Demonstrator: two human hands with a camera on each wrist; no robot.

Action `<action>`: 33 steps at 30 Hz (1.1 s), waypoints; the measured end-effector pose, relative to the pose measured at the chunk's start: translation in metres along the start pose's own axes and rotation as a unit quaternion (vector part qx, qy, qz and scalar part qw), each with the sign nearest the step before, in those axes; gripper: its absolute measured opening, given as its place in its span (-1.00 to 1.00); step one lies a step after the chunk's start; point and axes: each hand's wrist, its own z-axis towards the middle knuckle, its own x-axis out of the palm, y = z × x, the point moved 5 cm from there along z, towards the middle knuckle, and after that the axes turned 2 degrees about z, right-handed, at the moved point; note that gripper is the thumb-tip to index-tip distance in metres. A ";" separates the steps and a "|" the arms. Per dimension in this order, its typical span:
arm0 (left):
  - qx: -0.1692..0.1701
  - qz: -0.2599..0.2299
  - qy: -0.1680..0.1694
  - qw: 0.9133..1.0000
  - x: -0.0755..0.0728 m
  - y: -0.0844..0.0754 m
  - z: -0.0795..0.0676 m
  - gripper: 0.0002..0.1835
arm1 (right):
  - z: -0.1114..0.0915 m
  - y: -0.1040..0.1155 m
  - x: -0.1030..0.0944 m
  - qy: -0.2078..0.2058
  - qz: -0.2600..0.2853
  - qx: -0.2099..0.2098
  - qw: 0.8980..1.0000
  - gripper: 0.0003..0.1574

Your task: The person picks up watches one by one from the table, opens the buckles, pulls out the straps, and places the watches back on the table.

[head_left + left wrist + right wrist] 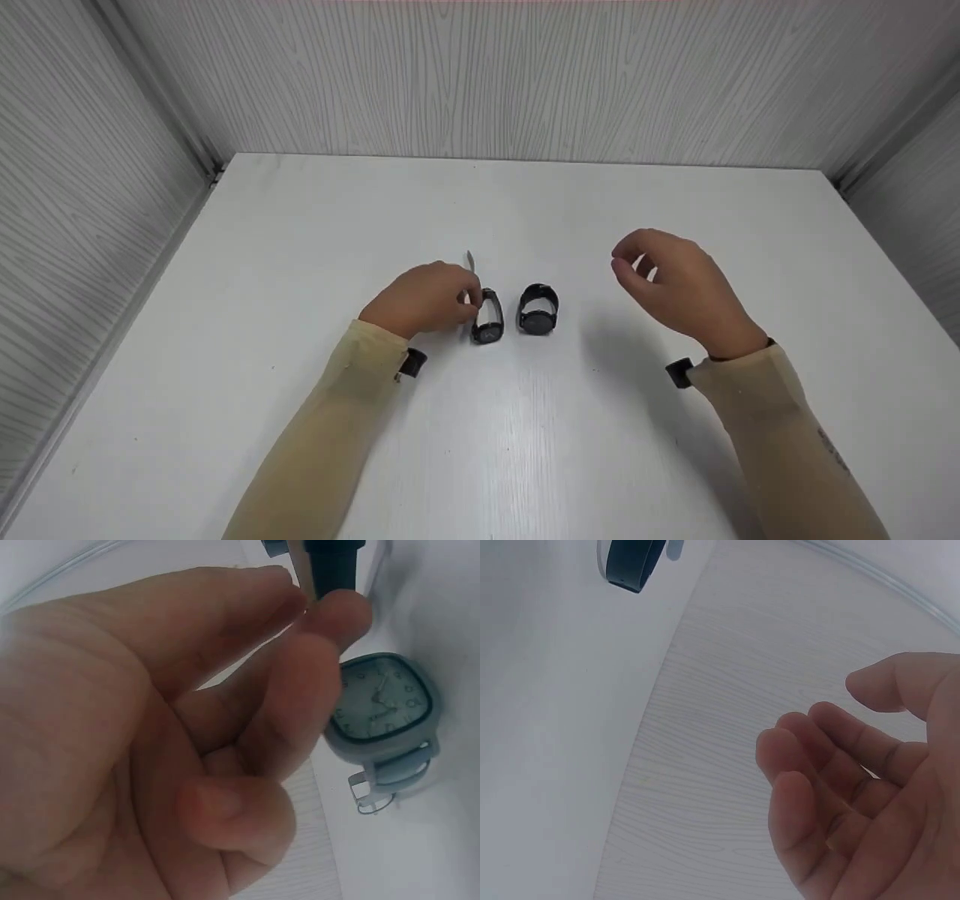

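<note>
In the head view, my left hand [424, 300] is low over the table, thumb and forefinger loosely curled right beside a dark wristwatch [489, 333] with its band looped. A square-faced grey wristwatch [384, 701] shows past my fingertips in the left wrist view, its strap and buckle toward the table; the hand overlaps its edge. Most of it is hidden behind that hand in the head view. A round black wristwatch [538, 323], also looped, stands just to the right. My right hand [675, 285] hovers off to the right, fingers relaxed and bent, holding nothing.
The white table [480, 450] runs back to a wood-grain panel [480, 82]. Similar panels stand on the left [67, 187] and right. A small black wrist camera [412, 363] sits at the left cuff, another [679, 373] at the right.
</note>
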 end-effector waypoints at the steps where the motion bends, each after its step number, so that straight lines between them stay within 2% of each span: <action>1: -0.003 0.003 -0.002 1.000 0.001 0.000 0.000 -0.87 | 0.000 0.000 0.000 0.001 0.001 -0.002 1.000 -0.85; 7: -0.024 0.020 -0.027 0.999 0.005 -0.003 0.005 -0.88 | 0.000 -0.001 0.003 0.014 -0.003 0.003 1.000 -0.85; 12: -0.072 0.039 -0.046 0.996 0.005 -0.003 0.005 -0.73 | 0.000 -0.002 0.004 0.020 -0.001 0.007 1.000 -0.86; 14: -0.080 0.039 -0.046 0.995 0.005 -0.003 0.003 -0.67 | 0.001 -0.002 0.005 0.024 -0.002 0.008 1.000 -0.85; 20: -0.080 0.019 -0.038 0.996 0.008 -0.005 0.002 -0.59 | 0.002 -0.001 0.006 0.036 -0.005 0.010 0.999 -0.84; 25: -0.087 0.023 -0.036 0.995 0.009 -0.005 0.003 -0.64 | 0.003 -0.002 0.007 0.041 -0.006 0.010 0.999 -0.84; 33: -0.074 0.031 -0.043 0.996 0.011 -0.008 0.006 -0.68 | 0.003 -0.005 0.009 0.053 -0.017 0.009 0.998 -0.85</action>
